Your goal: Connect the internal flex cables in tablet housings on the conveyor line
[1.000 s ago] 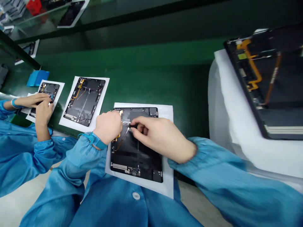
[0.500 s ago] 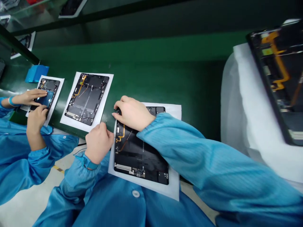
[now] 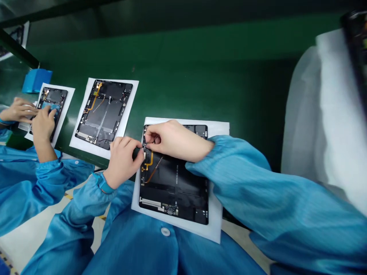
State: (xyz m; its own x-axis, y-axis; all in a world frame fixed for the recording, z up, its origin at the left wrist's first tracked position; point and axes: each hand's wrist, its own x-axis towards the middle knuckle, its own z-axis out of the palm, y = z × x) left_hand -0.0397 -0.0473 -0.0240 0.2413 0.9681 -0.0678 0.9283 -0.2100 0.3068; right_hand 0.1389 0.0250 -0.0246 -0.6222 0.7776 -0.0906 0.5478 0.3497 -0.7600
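An opened tablet [image 3: 183, 187] with its black inside facing up lies on a white sheet [image 3: 215, 229] right before me. An orange flex cable [image 3: 149, 163] runs near its left edge. At the upper left of this tablet, my right hand [image 3: 174, 137] has thumb and fingers pinched together over the edge. My left hand [image 3: 124, 158] comes from the left and meets the same edge, thumb and forefinger closed close to my right fingertips. What either hand pinches, if anything, is too small to make out.
A second open tablet [image 3: 103, 114] lies on its own white sheet to the left. Beyond it, a co-worker's hands [image 3: 43, 124] rest on another tablet [image 3: 59, 97] beside a blue box [image 3: 37, 80]. White foam sheets [image 3: 329, 95] stand at the right of the green bench [image 3: 200, 76].
My left hand has moved right and up to the tablet's edge. My right hand has turned from lying over the corner to a pinch there. The view has shifted slightly.
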